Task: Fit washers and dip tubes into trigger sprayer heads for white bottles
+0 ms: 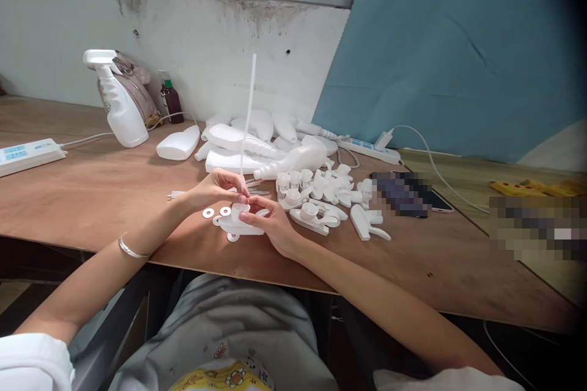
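Between the fingers of my left hand (225, 184) is the lower end of a thin white dip tube (250, 95), which stands nearly upright. Its bottom meets the round collar of a white spray trigger head (250, 227); how deep it sits there I cannot tell. My right hand (271, 225) grips that spray head from the right, thumb against the collar. White ring washers (208, 213) lie just left of the spray head, near my left wrist. More thin tubes (177, 195) lie partly hidden behind my left hand.
White bottles (284, 156) are heaped at the back; spray heads and collars (337, 186) lie to the right. An assembled spray bottle (123, 110) stands at left beside a bag and a dark bottle (170, 101). Phones (413, 192) and power strips (27, 156) flank the work area.
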{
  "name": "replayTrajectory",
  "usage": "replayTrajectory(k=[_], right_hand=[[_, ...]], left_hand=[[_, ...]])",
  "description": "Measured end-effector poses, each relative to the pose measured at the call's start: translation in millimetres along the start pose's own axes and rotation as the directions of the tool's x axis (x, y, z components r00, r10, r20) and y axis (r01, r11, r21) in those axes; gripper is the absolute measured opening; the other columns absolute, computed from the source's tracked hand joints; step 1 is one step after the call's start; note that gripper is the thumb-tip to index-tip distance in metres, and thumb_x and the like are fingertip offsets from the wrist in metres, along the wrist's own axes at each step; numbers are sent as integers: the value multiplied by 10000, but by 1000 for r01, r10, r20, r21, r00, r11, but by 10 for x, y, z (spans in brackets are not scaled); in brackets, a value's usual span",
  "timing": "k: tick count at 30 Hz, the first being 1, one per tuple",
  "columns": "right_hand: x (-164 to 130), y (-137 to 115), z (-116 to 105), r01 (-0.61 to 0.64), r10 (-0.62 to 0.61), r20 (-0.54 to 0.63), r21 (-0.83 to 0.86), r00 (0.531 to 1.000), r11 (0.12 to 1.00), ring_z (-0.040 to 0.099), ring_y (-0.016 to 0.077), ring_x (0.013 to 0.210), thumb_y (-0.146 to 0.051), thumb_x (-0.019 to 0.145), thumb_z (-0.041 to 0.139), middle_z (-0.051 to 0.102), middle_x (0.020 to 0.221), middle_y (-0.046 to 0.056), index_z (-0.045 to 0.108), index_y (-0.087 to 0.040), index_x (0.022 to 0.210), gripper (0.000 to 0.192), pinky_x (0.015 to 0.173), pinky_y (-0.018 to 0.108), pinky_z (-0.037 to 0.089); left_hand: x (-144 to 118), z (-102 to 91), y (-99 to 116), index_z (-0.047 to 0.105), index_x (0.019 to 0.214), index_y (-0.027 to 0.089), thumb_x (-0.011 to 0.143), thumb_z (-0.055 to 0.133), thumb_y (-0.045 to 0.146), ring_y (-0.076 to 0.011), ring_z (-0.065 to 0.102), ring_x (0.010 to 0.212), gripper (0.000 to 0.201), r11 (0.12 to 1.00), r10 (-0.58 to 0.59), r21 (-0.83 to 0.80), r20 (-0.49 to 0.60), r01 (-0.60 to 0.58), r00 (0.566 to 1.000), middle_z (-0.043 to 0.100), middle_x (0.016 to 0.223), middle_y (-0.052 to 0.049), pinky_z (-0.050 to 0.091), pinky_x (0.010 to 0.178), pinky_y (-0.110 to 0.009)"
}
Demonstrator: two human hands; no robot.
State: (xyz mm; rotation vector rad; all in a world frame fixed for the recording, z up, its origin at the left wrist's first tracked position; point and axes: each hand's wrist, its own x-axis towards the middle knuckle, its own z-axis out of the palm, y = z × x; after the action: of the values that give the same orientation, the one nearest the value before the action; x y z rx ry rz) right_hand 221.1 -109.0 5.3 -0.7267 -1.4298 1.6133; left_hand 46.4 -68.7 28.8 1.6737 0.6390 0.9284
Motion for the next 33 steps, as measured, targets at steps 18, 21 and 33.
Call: replayTrajectory(k=[18,21,33], right_hand=[[-42,-16,32,159,-231,-150,-384,961,910,514,117,605,-397,622,727,593,669,-23,642,-216,851,304,555,249,370],[-43,-33,31,183,-280,-237,-363,930,914,556,139,700,-364,582,760,625,785,-5,611,-221,872,355,605,265,403],[-29,-58,11,165,-150,-212,55,966,985,582,153,824,-290,614,741,611,872,-8,558,-211,805,277,742,292,483]], left_hand=[[5,86,5,623,598,145,589,761,191,-83,494,534,146,997,81,13,-129,-80,988,534,571,18,396,473,-204],[-38,169,113,626,626,142,619,747,188,-89,511,557,129,990,129,83,-214,-113,968,574,594,6,414,512,-213],[-278,398,303,524,794,165,689,687,314,-139,621,604,245,963,142,264,-650,47,746,632,599,15,483,583,-233]])
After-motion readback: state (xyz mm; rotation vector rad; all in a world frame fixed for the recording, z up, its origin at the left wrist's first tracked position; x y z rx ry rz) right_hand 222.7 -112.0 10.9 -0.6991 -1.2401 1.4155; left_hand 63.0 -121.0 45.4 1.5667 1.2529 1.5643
